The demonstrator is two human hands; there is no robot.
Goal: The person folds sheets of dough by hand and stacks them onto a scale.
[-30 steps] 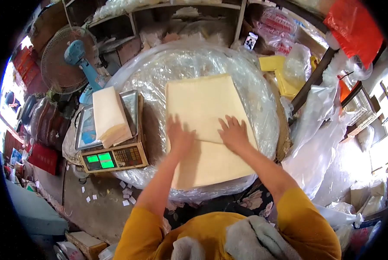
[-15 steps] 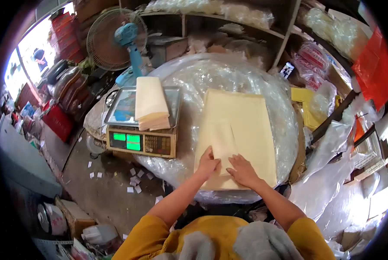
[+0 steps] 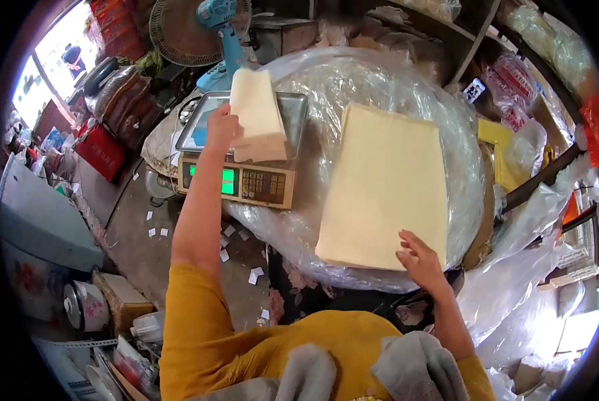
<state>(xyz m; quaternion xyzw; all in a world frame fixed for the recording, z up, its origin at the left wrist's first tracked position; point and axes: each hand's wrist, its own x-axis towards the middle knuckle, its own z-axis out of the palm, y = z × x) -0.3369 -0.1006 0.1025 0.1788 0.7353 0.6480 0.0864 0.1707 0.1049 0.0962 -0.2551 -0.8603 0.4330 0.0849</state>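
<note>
A pile of folded cream sheets [image 3: 256, 107] rests on the metal tray [image 3: 295, 110] of a digital scale [image 3: 266, 190]. My left hand [image 3: 222, 127] is at the pile's left edge, its fingers closed on the folded sheet there; the fingertips are partly hidden. To the right, a stack of large flat cream sheets [image 3: 383, 187] lies on the plastic-wrapped round table [image 3: 313, 227]. Over the near right corner of that stack is my right hand [image 3: 421, 259], fingers apart and nothing in them.
A blue fan [image 3: 227, 40] stands behind the scale. On the right are a yellow packet [image 3: 496, 150], a phone [image 3: 474, 89] and hanging clear plastic [image 3: 506, 260]. Small white paper scraps [image 3: 224, 254] litter the floor at left, near a red box [image 3: 100, 150].
My left hand has gone from the large sheets to the pile on the scale. The folded sheet has left the large stack. My right hand has shifted right and opened.
</note>
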